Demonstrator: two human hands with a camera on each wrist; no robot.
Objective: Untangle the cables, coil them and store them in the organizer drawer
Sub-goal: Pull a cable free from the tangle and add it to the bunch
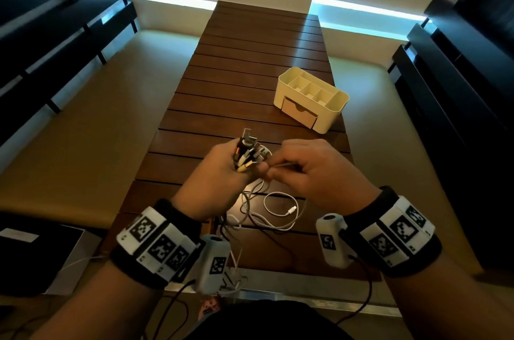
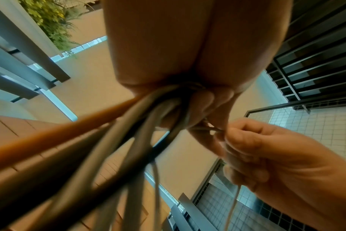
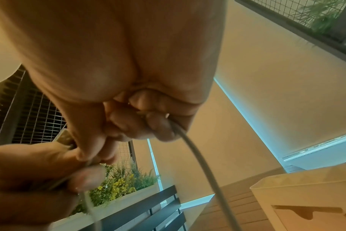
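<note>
Head view showed the person standing at the near end of a slatted wooden table [image 1: 250,66], both hands raised above it. Her or his left hand [image 1: 214,181] was fisted round a bundle of cables [image 1: 246,157], their plug ends sticking up out of the fist and the cords trailing down toward the table. Just beside it, the right hand [image 1: 308,175] pinched a thin white cable [image 1: 283,164] between thumb and forefinger, its other fingers curled. Below the hands, loose loops of white cable [image 1: 278,211] lay on the table among darker cords. Beyond the hands and off to the right on the table stood the cream organizer [image 1: 311,100], its small drawer [image 1: 299,112] closed and facing the person, well apart from the cables
</note>
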